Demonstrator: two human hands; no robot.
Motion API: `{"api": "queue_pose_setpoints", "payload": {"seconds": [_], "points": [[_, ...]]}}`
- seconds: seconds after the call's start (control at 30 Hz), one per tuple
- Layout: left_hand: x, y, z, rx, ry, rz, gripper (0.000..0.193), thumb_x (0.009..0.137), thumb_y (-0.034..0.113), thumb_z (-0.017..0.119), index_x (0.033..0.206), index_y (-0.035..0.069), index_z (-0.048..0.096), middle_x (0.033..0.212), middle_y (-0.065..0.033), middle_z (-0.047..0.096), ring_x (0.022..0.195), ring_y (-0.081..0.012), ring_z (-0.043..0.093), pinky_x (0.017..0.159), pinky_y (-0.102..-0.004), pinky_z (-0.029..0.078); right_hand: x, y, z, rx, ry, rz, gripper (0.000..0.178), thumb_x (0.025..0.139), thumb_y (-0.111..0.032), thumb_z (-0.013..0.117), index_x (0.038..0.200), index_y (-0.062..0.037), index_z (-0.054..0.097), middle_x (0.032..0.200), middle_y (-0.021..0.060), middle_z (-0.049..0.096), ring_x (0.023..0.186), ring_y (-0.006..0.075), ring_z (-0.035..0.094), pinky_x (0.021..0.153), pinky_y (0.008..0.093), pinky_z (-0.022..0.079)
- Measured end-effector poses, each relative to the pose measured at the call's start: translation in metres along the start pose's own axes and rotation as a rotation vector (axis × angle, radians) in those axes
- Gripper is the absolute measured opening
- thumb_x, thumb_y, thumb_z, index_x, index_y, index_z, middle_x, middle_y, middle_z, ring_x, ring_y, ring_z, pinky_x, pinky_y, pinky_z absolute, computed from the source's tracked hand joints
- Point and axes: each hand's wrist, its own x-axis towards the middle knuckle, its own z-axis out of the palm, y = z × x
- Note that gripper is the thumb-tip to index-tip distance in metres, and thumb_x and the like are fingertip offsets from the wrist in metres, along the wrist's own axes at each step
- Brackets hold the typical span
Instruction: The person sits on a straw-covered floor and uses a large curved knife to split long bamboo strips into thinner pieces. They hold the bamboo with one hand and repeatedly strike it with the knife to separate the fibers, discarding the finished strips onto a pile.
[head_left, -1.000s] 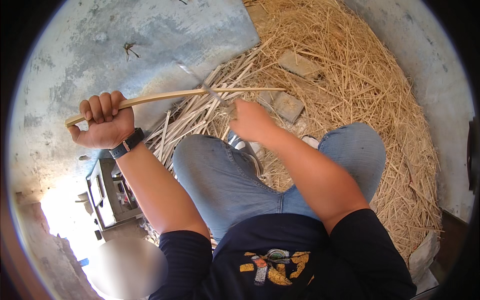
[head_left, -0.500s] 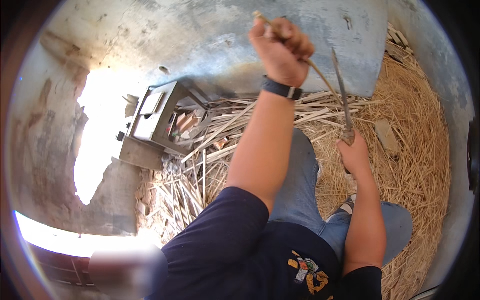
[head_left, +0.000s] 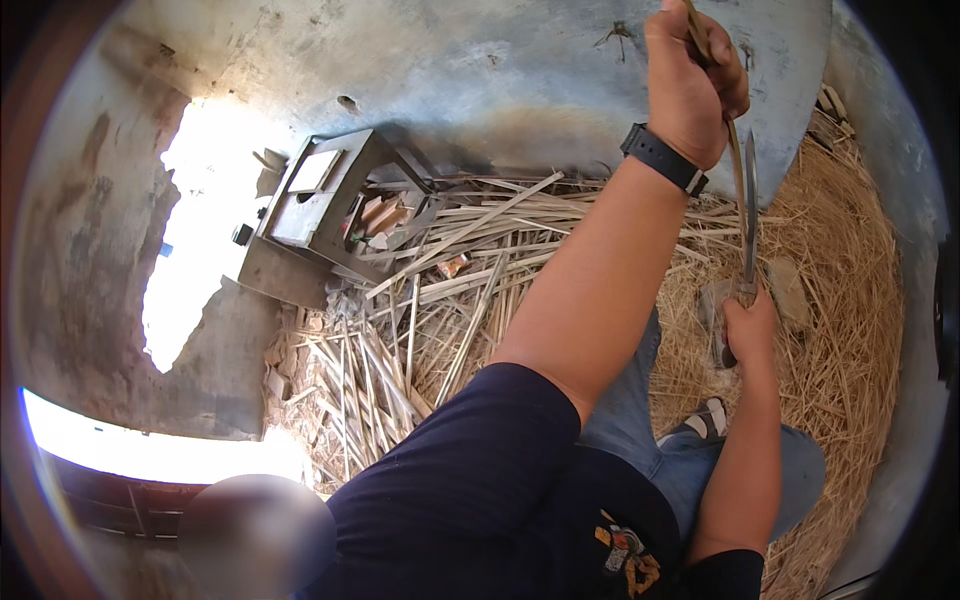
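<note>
My left hand (head_left: pixel 690 95), raised high at the upper right with a black watch on its wrist, is closed around a thin bamboo strip (head_left: pixel 739 175). The strip slants up past my fingers and runs down toward my right hand. Lower down, my right hand (head_left: pixel 752 328) grips the handle of a long knife (head_left: pixel 751 200), its narrow blade pointing up. Strip and blade lie side by side, very close; I cannot tell whether they touch along their length. The strip's lower end is hard to make out near the knife's handle.
Long split strips (head_left: pixel 500 235) lie heaped along the wall, with more in a pile (head_left: pixel 365 375) at left. Fine shavings (head_left: pixel 840 300) cover the right side. A small wooden stand (head_left: pixel 335 200) leans by the broken wall opening. A flat stone (head_left: pixel 788 292) lies beyond my right hand.
My left hand has swung to the right with the strip, which now stands steeper and closer to the blade. The right hand with the knife has shifted slightly right and nearer.
</note>
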Motion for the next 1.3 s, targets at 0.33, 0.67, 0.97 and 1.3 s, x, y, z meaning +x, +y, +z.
{"api": "queue_pose_setpoints", "payload": {"seconds": [0.33,0.67,0.97,1.3], "points": [[0.004,0.01,-0.024,-0.02,0.07,-0.036,0.052,0.099,0.058,0.046,0.072,0.014,0.045,0.058,0.0006,0.038,0.048,-0.014,0.034,0.045,-0.0313,0.027,0.001,0.004,0.022,0.06,-0.009,-0.052,0.028,0.088,-0.009,0.059,0.114,-0.0004,0.054,0.068,0.005,0.054,0.049,0.0152,0.053,0.046,0.0326,0.043],[-0.001,0.006,-0.034,0.004,-0.104,0.097,0.05,0.1,0.056,0.049,0.072,0.015,0.044,0.056,0.0015,0.035,0.046,-0.0121,0.031,0.045,-0.0296,0.027,0.009,0.02,0.033,0.04,0.049,-0.181,0.042,0.088,-0.011,0.061,0.127,-0.0004,0.049,0.07,0.0062,0.056,0.049,0.0165,0.053,0.046,0.0339,0.042],[0.002,-0.001,-0.022,0.171,-0.16,0.103,0.046,0.096,0.051,0.061,0.073,0.016,0.043,0.051,0.0027,0.037,0.038,-0.0092,0.034,0.038,-0.0277,0.028,-0.011,-0.009,0.021,0.158,0.02,-0.049,0.029,0.088,-0.01,0.061,0.114,-0.0006,0.054,0.069,0.0044,0.054,0.047,0.014,0.051,0.045,0.0325,0.042],[0.001,-0.025,0.016,0.386,-0.224,0.114,0.051,0.096,0.06,0.055,0.074,0.014,0.048,0.052,0.0024,0.041,0.04,-0.0106,0.04,0.041,-0.028,0.032,-0.053,-0.04,-0.011,0.391,0.056,-0.151,0.016,0.087,-0.011,0.065,0.097,-0.0051,0.054,0.07,0.0018,0.053,0.047,0.0101,0.049,0.044,0.0269,0.042]]}}
